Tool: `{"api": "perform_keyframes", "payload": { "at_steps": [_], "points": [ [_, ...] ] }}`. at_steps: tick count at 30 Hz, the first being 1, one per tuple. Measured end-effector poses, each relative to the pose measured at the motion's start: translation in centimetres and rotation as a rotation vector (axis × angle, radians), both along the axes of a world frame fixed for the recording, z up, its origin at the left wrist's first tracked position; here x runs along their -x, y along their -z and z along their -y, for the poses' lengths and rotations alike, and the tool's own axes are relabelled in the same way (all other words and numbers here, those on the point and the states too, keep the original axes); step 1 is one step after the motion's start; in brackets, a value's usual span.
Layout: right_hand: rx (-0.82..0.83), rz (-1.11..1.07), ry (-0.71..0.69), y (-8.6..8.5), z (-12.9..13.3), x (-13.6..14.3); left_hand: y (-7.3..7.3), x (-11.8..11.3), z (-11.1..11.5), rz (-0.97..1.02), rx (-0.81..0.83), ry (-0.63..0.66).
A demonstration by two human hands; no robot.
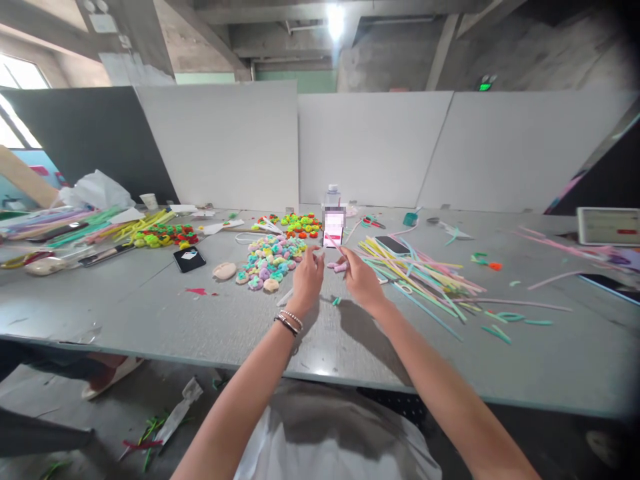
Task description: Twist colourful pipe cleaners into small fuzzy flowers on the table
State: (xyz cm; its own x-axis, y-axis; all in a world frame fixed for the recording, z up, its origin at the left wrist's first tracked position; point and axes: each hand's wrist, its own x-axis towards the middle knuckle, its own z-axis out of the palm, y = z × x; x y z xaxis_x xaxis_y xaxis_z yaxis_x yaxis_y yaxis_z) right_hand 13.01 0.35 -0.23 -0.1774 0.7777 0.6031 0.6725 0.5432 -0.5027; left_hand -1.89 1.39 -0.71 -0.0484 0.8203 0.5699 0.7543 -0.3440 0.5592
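My right hand [362,279] is closed on a pink pipe cleaner [334,241], whose thin end points up and to the left from the fingers. By its fingertips is a short, lilac fuzzy piece [338,267]. My left hand [307,279] is held close by, its fingers pinched together; what they hold, if anything, is too small to make out. Just beyond both hands a phone [334,230] stands upright against a clear bottle [333,193]. Left of my left hand lies a pile of pastel fuzzy coils [273,259].
Pastel pipe cleaners [425,273] spread over the right side, with a phone [393,245] among them. Green and red coils [167,235] and long stems [65,227] lie left. A black square item [189,259] sits nearer. White panels [375,147] stand behind the table [200,320].
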Motion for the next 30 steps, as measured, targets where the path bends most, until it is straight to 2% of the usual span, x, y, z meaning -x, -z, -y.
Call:
{"api": "perform_keyframes", "payload": {
  "at_steps": [3,8,12,19,30],
  "points": [
    [-0.010,-0.072,-0.039,0.3,-0.3,0.2,-0.1,0.1,0.1,-0.006,-0.003,-0.009],
    [0.218,-0.286,-0.114,0.9,-1.2,0.4,-0.1,-0.1,0.3,-0.081,0.036,-0.025],
    [0.301,-0.409,-0.150,1.2,-1.6,0.4,0.1,-0.2,0.2,-0.116,0.055,-0.039],
    [0.361,-0.246,-0.120,1.8,-2.2,0.0,0.2,0.0,0.3,-0.163,0.053,-0.052],
    [0.428,-0.226,-0.165,1.9,-1.9,0.1,0.5,-0.2,0.4,-0.179,0.047,0.013]
  ]
}}
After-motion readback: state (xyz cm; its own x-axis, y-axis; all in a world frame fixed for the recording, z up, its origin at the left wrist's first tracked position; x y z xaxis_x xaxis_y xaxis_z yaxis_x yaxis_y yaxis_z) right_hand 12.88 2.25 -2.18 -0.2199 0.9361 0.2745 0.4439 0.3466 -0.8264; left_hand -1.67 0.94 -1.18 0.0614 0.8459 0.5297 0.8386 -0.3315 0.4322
